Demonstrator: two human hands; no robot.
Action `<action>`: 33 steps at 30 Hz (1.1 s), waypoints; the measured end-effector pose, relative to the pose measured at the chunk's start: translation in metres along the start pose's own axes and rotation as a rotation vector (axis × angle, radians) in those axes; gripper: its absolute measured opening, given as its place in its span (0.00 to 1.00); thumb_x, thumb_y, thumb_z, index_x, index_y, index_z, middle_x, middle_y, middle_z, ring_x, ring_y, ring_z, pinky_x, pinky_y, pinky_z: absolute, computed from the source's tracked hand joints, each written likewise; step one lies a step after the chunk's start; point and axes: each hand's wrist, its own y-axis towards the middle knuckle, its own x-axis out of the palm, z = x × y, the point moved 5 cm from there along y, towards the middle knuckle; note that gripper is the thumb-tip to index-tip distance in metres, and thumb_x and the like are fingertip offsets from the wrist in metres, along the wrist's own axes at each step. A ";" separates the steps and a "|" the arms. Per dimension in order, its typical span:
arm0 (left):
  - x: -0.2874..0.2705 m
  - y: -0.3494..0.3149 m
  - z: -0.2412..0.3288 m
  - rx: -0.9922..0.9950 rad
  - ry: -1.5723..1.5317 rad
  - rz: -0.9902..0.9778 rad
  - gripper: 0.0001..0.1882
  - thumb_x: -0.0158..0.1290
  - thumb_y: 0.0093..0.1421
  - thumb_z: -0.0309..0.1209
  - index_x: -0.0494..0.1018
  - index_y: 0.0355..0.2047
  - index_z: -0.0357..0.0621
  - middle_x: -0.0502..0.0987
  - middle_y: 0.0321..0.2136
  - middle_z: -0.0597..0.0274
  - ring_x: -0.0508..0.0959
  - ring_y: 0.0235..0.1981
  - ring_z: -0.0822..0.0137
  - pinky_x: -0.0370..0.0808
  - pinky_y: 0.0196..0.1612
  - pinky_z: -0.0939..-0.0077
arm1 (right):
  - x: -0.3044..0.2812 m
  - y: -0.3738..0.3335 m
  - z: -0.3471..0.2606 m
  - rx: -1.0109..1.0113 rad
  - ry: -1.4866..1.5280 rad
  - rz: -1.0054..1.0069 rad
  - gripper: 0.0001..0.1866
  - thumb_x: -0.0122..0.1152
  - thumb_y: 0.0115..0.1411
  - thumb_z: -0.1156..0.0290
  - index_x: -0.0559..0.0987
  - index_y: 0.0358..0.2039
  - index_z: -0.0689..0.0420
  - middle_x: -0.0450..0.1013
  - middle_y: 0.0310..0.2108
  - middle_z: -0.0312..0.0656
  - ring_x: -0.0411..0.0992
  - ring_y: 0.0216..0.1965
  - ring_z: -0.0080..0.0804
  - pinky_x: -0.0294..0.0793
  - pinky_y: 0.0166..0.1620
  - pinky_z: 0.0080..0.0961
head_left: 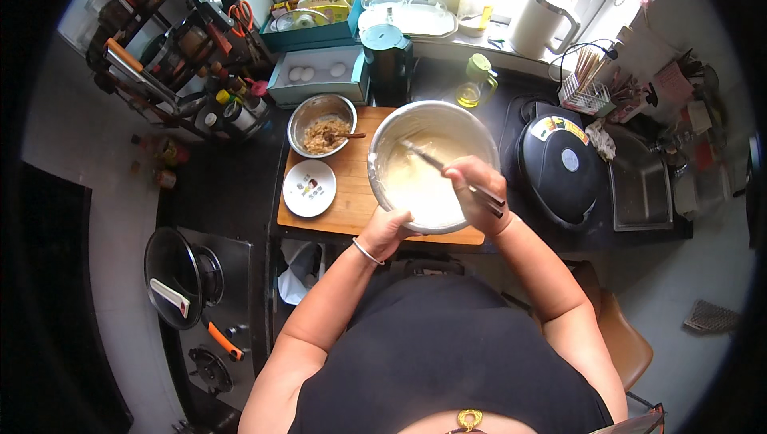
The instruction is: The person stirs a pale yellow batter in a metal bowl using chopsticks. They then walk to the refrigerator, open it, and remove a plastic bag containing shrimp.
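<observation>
A large metal mixing bowl holds pale, creamy batter and sits over the right part of a wooden board. My left hand grips its near left rim, thumb over the edge. Closed round a pair of chopsticks is my right hand, above the bowl's right side. Their far ends reach down to the batter, and their dark back ends stick out below my fingers. Smears of batter mark the bowl's inner wall.
On the cutting board stand a smaller metal bowl with brown chopped filling and a white plate. Behind are an egg box and an oil bottle. A black electric pan is right; a frying pan is left.
</observation>
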 end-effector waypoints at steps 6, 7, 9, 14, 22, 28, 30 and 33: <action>-0.005 0.000 0.011 0.036 -0.033 -0.044 0.20 0.45 0.47 0.21 0.63 0.43 0.35 0.71 0.34 0.59 0.74 0.29 0.69 0.74 0.29 0.77 | 0.002 -0.009 -0.009 0.197 0.389 -0.212 0.04 0.47 0.56 0.79 0.72 0.28 0.66 0.72 0.26 0.44 0.73 0.29 0.29 0.71 0.35 0.23; -0.003 -0.001 0.012 0.033 -0.044 -0.048 0.20 0.45 0.46 0.20 0.63 0.43 0.35 0.71 0.34 0.59 0.74 0.29 0.69 0.74 0.29 0.77 | 0.003 -0.007 -0.015 0.106 0.346 -0.216 0.03 0.48 0.55 0.81 0.72 0.28 0.65 0.72 0.26 0.45 0.73 0.29 0.31 0.72 0.35 0.24; -0.005 -0.001 0.008 0.016 -0.029 -0.050 0.20 0.45 0.46 0.20 0.63 0.43 0.34 0.71 0.34 0.58 0.74 0.30 0.68 0.74 0.30 0.76 | 0.007 0.000 -0.025 -0.087 0.098 -0.203 0.02 0.49 0.54 0.81 0.72 0.27 0.65 0.72 0.25 0.47 0.73 0.28 0.34 0.72 0.34 0.24; -0.002 -0.003 0.013 0.012 -0.021 -0.046 0.21 0.43 0.45 0.19 0.63 0.44 0.33 0.71 0.35 0.57 0.74 0.32 0.66 0.74 0.31 0.75 | 0.010 -0.008 -0.021 -0.006 0.174 -0.127 0.02 0.54 0.52 0.79 0.71 0.27 0.63 0.69 0.24 0.45 0.69 0.26 0.37 0.68 0.31 0.25; -0.005 -0.003 0.011 -0.005 -0.031 -0.091 0.23 0.46 0.46 0.19 0.61 0.46 0.35 0.71 0.37 0.58 0.74 0.36 0.65 0.75 0.36 0.72 | 0.011 -0.008 -0.027 -0.050 0.149 -0.159 0.03 0.55 0.51 0.79 0.71 0.27 0.63 0.69 0.23 0.44 0.69 0.25 0.37 0.67 0.30 0.26; -0.008 -0.001 0.005 -0.020 -0.020 -0.073 0.23 0.45 0.47 0.19 0.61 0.46 0.35 0.71 0.38 0.57 0.74 0.36 0.64 0.75 0.38 0.71 | 0.011 -0.002 -0.036 -0.064 0.073 -0.143 0.02 0.54 0.50 0.81 0.71 0.27 0.62 0.68 0.23 0.46 0.69 0.25 0.40 0.67 0.30 0.28; -0.005 -0.001 0.005 -0.019 -0.020 -0.058 0.23 0.45 0.47 0.19 0.61 0.46 0.34 0.71 0.37 0.57 0.74 0.36 0.64 0.75 0.37 0.72 | 0.013 0.003 -0.022 -0.041 -0.026 -0.110 0.02 0.52 0.51 0.81 0.71 0.27 0.63 0.69 0.24 0.47 0.69 0.26 0.41 0.67 0.30 0.28; -0.007 -0.002 0.004 -0.007 -0.009 -0.042 0.23 0.45 0.47 0.19 0.61 0.47 0.34 0.71 0.37 0.58 0.74 0.35 0.65 0.75 0.36 0.72 | 0.011 0.001 -0.015 -0.036 -0.098 -0.087 0.01 0.52 0.53 0.79 0.72 0.27 0.63 0.69 0.23 0.46 0.69 0.26 0.40 0.67 0.30 0.27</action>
